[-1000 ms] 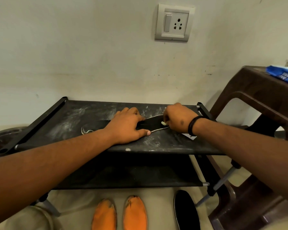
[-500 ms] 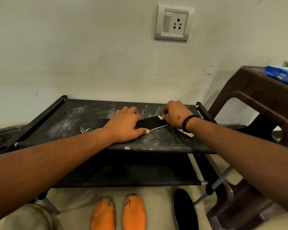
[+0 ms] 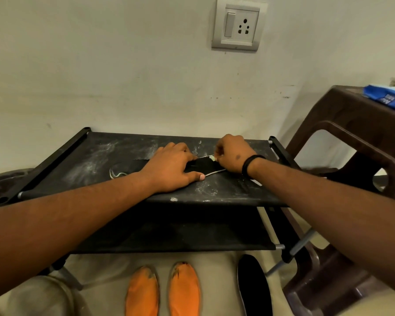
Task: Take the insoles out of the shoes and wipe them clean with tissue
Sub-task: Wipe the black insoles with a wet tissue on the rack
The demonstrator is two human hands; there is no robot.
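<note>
A black insole (image 3: 201, 167) with a pale edge lies flat on the top shelf of a black rack (image 3: 78, 165). My left hand (image 3: 171, 169) presses flat on its middle, fingers spread. My right hand (image 3: 232, 155) is curled over the insole's far right end and pinches a small wad of white tissue (image 3: 213, 158) against it. A black wristband sits on my right wrist. A second black insole (image 3: 253, 286) lies on the floor below the rack, to the right.
Two orange insoles (image 3: 162, 293) lie side by side on the floor in front. A brown plastic stool (image 3: 351, 142) stands at the right with a blue packet (image 3: 388, 99) on top. The rack's shelf is dusty with white smears. A wall socket (image 3: 238, 23) is above.
My right hand with the tissue has slid a little toward the far edge of the insole. My left hand has stayed pressed on the insole.
</note>
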